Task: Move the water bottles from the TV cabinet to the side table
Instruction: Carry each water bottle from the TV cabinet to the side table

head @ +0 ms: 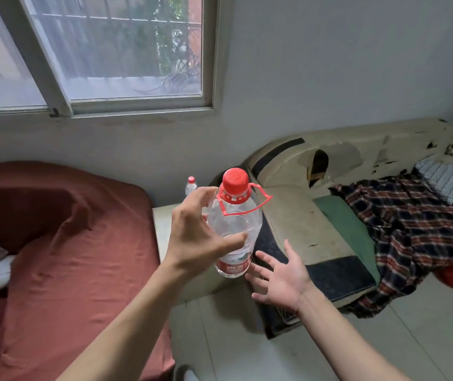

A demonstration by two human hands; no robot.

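Large bottle [235,226], clear with a red cap, gripped by left hand [195,240]; right hand [280,279] spread open beneath

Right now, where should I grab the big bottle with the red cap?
Grab the big bottle round its clear upper body, from the left, as the left hand does. It stands upright and the body is wide, so spread your fingers. The thin red carry handle also offers a hold.

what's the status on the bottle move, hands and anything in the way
Left hand gripping large bottle, right hand open under its base. Small bottle already on side table. Path looks unblocked.
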